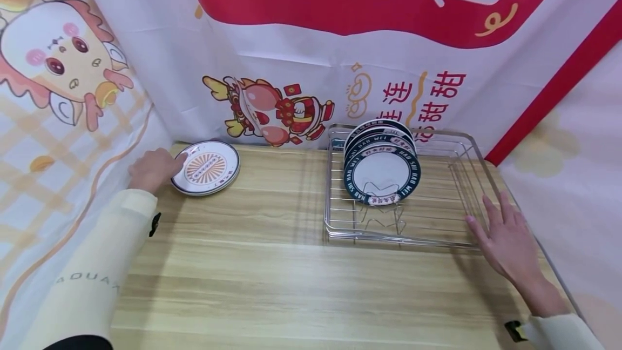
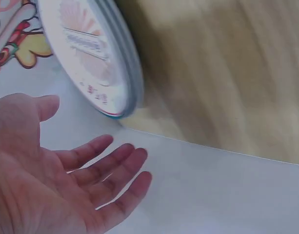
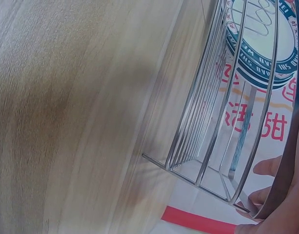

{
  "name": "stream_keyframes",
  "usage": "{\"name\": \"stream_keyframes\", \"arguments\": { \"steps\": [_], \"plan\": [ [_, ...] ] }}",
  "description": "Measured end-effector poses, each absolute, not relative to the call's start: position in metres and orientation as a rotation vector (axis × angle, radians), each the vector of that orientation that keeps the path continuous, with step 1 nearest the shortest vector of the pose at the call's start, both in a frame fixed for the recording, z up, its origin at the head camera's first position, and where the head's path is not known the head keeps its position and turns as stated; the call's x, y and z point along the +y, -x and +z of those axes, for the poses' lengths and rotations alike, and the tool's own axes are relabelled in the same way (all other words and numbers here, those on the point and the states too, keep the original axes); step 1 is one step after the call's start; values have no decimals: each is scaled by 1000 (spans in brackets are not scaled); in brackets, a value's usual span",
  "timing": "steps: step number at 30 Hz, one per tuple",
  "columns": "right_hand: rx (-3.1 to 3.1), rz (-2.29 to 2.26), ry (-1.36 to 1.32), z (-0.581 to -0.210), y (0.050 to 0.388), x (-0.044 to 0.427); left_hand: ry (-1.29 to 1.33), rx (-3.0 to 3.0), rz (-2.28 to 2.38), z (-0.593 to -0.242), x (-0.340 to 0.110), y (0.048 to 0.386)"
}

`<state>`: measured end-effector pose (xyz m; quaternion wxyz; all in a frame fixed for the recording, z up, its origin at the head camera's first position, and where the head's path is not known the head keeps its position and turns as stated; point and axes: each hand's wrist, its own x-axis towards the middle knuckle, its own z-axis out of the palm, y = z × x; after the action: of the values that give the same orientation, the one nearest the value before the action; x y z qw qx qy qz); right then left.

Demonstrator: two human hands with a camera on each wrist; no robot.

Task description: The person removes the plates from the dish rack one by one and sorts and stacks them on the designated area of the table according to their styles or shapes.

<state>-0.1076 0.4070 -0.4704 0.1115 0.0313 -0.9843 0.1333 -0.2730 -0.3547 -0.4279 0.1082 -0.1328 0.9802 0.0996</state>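
My left hand [image 1: 154, 169] is beside a low stack of white plates [image 1: 206, 168] with an orange ray pattern, at the far left. In the left wrist view the hand [image 2: 76, 170] has its fingers loosely bent and apart, with a gap between them and the plates [image 2: 90, 53]. My right hand [image 1: 510, 242] lies spread at the right side of a wire rack [image 1: 437, 242]. The right wrist view shows its fingers [image 3: 266, 166] at the rack's end rim; whether they press on it is unclear. Several green-rimmed plates [image 1: 381, 173] lean upright in the rack's left part.
The wooden table [image 1: 291, 285] runs up to a printed cloth [image 1: 282, 53] behind the rack and plates. More cloth hangs at the left [image 1: 58, 188] and right [image 1: 583, 177]. The rack's wire divider [image 1: 384, 223] stands by the green-rimmed plates.
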Motion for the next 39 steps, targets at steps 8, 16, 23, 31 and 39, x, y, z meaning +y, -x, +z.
{"name": "stream_keyframes", "arguments": {
  "steps": [8, 16, 23, 31, 39],
  "plan": [
    [-2906, 394, -77, -470, 108, 406, 185, 3031, 349, -398, -299, 282],
    [-2898, 393, -77, -470, 105, 406, -188, 3125, 458, -367, -209, 280],
    [-2883, 402, -91, -470, 106, 407, -383, 3164, 438, -349, -144, 274],
    [-2883, 396, -86, -470, 107, 407, -654, 3116, 468, -341, -95, 272],
    [-2877, 393, -85, -471, 108, 406, -900, 2994, 505, -338, -45, 272]
  ]
}}
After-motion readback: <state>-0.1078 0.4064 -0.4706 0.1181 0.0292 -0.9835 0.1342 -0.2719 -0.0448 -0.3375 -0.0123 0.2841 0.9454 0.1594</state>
